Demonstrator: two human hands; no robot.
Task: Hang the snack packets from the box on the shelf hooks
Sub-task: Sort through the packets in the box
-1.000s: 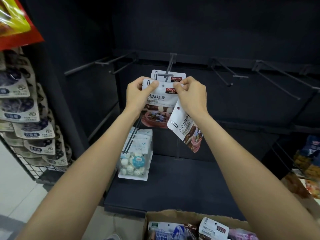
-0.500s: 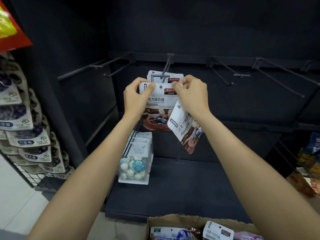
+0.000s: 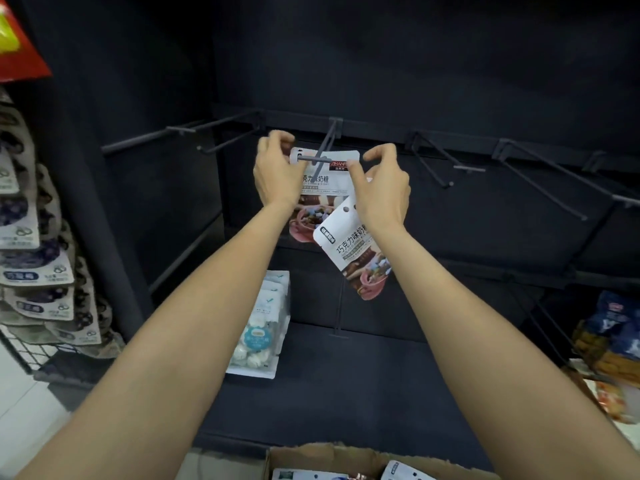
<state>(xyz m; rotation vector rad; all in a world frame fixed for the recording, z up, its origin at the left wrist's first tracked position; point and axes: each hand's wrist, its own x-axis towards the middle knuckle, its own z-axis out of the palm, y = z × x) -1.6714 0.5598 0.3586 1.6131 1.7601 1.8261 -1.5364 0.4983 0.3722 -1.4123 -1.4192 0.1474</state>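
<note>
- the flat white plastic snack packet with dark printed lettering and a pink bowl picture (image 3: 323, 188) sat at the front of the dark metal double-prong shelf hook (image 3: 320, 158), its top header at the hook's crossbar tip; whether the prong had fully passed through its hole could not be told.
- a second white snack packet of the same print (image 3: 356, 252) hung tilted below the right hand (image 3: 382, 188), tucked under the palm and lower fingers, its round punch hole visible near the top edge.
- judged from the thin, flat shape, these packets looked light and floppy, with a glossy film that could slip; the stiffest place to take hold seemed to be the sealed header strip beside the hole, not the soft belly holding the sweets.
- the left hand (image 3: 277, 168) was raised at the packet's left top corner, fingers curled, thumb and forefinger pinching the header edge.
- the right hand's thumb and forefinger were at the right top corner, curved and slightly spread, touching or just off the header; the remaining fingers gripped the spare packet.
- both forearms reached up and forward, wrists level with the hook.
- the brown cardboard box (image 3: 311, 455) lay at the bottom edge, with more packets inside.
- a clear bag of white round sweets (image 3: 259, 334) hung on a lower hook beside the left forearm.
</note>
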